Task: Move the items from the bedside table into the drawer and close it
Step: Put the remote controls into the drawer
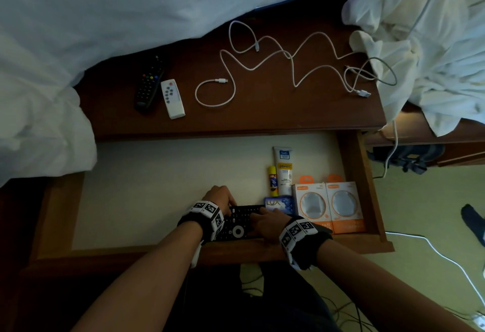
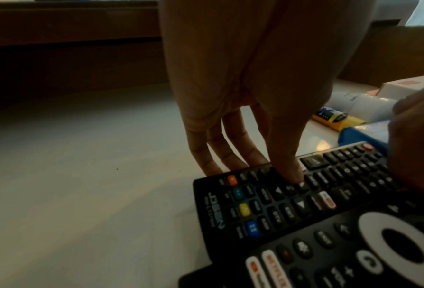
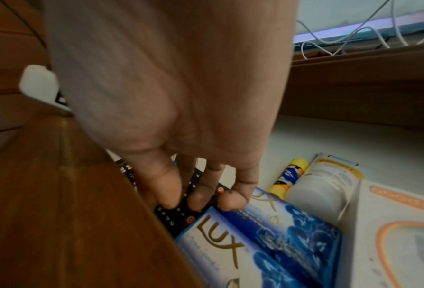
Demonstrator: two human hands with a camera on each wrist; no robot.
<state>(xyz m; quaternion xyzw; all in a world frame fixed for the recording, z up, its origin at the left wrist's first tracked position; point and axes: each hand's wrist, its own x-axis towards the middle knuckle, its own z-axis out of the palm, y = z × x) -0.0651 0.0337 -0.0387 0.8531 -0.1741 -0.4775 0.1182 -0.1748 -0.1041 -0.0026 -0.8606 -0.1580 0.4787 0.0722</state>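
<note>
The drawer [image 1: 367, 174] stands pulled out. Two black remotes lie side by side at its front: one with coloured buttons [image 2: 267, 204] [image 1: 245, 212] and one with a white ring [image 2: 354, 243] [image 1: 236, 233]. My left hand [image 1: 220, 197] [image 2: 255, 169] holds the coloured-button remote, thumb on its keys and fingers down its far edge. My right hand [image 1: 258, 220] [image 3: 198, 196] rests its fingertips on the remotes' other ends, beside the Lux soap [image 3: 267, 233]. On the bedside table [image 1: 262, 119] lie a black remote [image 1: 149, 83], a white remote [image 1: 172, 98] and white cables [image 1: 262, 61].
In the drawer's right part lie a cream tube [image 1: 284, 171], a glue stick [image 1: 273, 180], the soap and two orange-white boxes [image 1: 328, 205]. White bedding [image 1: 78, 16] overhangs the table's back and left. More bedding and cables are at the right.
</note>
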